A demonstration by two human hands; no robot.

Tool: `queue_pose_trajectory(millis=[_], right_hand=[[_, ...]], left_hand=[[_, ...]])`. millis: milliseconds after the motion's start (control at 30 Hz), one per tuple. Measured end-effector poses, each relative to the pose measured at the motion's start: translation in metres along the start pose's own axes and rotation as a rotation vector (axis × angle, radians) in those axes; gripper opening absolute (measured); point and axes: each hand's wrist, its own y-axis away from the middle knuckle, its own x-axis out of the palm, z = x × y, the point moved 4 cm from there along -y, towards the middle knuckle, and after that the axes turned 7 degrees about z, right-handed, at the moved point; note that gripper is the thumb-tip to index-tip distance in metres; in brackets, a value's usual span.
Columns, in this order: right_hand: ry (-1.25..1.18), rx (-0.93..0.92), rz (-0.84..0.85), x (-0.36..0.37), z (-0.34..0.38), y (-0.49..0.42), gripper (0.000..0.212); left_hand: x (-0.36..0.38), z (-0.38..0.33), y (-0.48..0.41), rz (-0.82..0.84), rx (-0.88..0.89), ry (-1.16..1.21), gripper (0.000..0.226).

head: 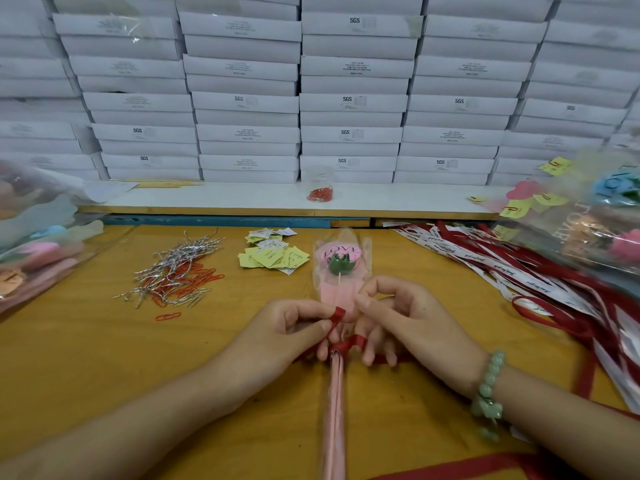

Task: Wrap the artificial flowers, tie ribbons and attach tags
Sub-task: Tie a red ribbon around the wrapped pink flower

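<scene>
My left hand (294,327) pinches a loop of thin red satin ribbon (338,315). My right hand (405,317) hooks another strand at the neck of the cellophane-wrapped pink artificial flower (341,261) lying on the yellow wooden desk (86,358). I judge an uneven pull could slip the half-formed knot.

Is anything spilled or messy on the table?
Yes, a bit. The silver and red paper clips lie in a tangled heap on the wooden table, and one red clip lies alone, nearer the person. The yellow tags sit in a loose pile too. Nothing looks broken.
</scene>
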Motion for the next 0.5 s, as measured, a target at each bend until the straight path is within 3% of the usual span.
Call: queue_pose_trajectory(millis=[233, 500], right_hand=[[-0.306, 0.017, 0.026, 0.0031, 0.0001, 0.0003, 0.032], [-0.335, -0.058, 0.002, 0.0004, 0.0018, -0.0007, 0.028]], left_hand=[[0.0003, -0.0034, 0.0015, -0.023, 0.015, -0.017, 0.024], [-0.0002, -0.0058, 0.0027, 0.015, 0.041, 0.029, 0.033]])
